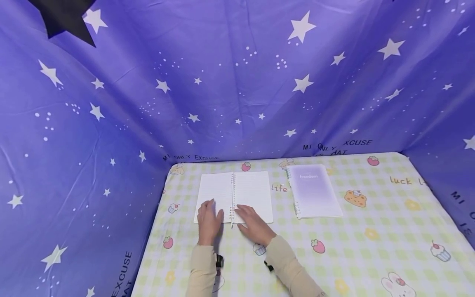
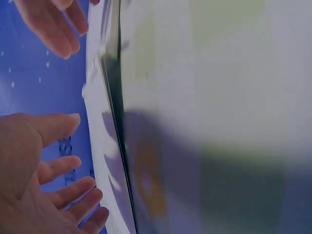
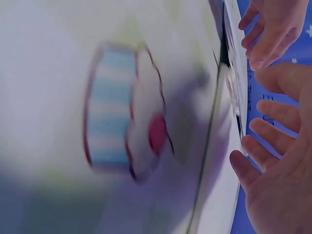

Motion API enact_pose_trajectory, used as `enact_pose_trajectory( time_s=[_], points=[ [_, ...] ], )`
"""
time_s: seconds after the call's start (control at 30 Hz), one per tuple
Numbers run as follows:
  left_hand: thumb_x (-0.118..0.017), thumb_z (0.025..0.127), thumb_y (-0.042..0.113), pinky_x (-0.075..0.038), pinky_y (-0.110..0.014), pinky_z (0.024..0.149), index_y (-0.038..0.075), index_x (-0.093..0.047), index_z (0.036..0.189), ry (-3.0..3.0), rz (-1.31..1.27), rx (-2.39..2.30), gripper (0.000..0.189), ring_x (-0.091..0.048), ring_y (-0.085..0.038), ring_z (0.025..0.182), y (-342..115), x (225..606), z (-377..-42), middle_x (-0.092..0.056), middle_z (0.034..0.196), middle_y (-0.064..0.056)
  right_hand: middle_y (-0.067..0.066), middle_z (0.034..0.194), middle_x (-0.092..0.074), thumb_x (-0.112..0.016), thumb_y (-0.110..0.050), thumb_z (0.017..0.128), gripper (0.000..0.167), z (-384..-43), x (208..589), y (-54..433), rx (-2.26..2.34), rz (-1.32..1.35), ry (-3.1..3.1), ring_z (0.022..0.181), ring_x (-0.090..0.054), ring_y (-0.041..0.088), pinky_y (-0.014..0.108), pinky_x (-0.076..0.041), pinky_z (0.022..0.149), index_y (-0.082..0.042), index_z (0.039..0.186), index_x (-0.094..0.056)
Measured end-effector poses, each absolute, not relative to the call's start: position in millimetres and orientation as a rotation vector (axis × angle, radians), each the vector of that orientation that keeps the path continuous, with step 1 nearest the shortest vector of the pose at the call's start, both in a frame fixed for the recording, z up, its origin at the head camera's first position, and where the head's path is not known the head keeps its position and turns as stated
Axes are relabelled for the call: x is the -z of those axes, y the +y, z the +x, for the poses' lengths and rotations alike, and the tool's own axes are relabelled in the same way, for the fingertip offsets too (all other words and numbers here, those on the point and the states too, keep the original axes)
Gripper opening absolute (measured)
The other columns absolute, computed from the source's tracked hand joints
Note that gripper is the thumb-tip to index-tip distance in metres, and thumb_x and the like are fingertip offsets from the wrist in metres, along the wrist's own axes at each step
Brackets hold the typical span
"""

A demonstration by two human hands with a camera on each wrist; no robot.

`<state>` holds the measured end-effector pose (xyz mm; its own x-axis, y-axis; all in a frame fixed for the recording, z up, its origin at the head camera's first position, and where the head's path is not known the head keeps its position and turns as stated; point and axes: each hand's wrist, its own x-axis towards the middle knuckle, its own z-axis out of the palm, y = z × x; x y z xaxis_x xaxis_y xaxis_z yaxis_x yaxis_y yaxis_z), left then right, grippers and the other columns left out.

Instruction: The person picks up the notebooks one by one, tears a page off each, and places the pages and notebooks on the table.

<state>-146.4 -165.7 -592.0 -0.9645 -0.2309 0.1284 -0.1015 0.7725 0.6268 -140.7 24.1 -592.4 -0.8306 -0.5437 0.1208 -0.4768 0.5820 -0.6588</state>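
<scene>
A spiral-bound notebook (image 1: 252, 189) lies spread flat on the table, its pages white and faintly lined. Over its left page is my left hand (image 1: 209, 220), fingers extended and slightly bent. My right hand (image 1: 256, 225) reaches over the lower part of the right page near the coil binding (image 1: 233, 194). Both wrist views show relaxed, spread fingers with nothing held; whether the left fingertips (image 2: 100, 214) touch the paper I cannot tell. In the right wrist view the notebook's edge (image 3: 207, 161) runs beside the right hand.
A second spiral notebook (image 1: 315, 196) with a purple cover reading "freedom" lies to the right. The checked tablecloth (image 1: 371, 255) carries cartoon prints. Purple star-patterned curtains (image 1: 237, 82) hang behind and at both sides. A black star shape (image 1: 68, 16) shows at top left.
</scene>
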Motion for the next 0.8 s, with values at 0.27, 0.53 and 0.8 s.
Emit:
enact_pose_trajectory(
  time_s=[0.27, 0.53, 0.8],
  points=[
    [-0.071, 0.089, 0.02, -0.033, -0.059, 0.113, -0.004, -0.052, 0.138, -2.859, -0.027, 0.907, 0.057, -0.041, -0.048, 0.135, -142.5, 595.5, -156.9, -0.047, 0.143, -0.032, 0.022, 0.148, -0.044, -0.062, -0.014, 0.096, 0.055, -157.9, 586.5, 43.8, 1.117, -0.818, 2.771, 0.14, -0.038, 0.037, 0.046, -0.031, 0.119, 0.007, 0.144, -0.043],
    [-0.071, 0.09, 0.031, -0.026, -0.061, 0.116, -0.004, -0.045, 0.144, -3.052, -0.105, 0.761, 0.07, -0.029, -0.049, 0.143, -130.9, 599.8, -157.1, -0.036, 0.152, -0.032, 0.025, 0.148, -0.043, -0.062, -0.013, 0.096, 0.059, -175.4, 580.3, 60.4, 1.108, -0.739, 2.79, 0.141, -0.037, 0.039, 0.048, -0.029, 0.12, 0.009, 0.145, -0.04],
    [-0.068, 0.092, 0.036, -0.027, -0.06, 0.117, 0.0, -0.047, 0.145, -3.052, -0.109, 0.714, 0.068, -0.029, -0.046, 0.144, -130.1, 603.3, -150.8, -0.036, 0.153, -0.029, 0.026, 0.149, -0.042, -0.062, -0.014, 0.096, 0.059, -191.0, 580.8, 73.3, 1.066, -0.662, 2.816, 0.141, -0.036, 0.039, 0.049, -0.028, 0.12, 0.009, 0.146, -0.038]
  ],
)
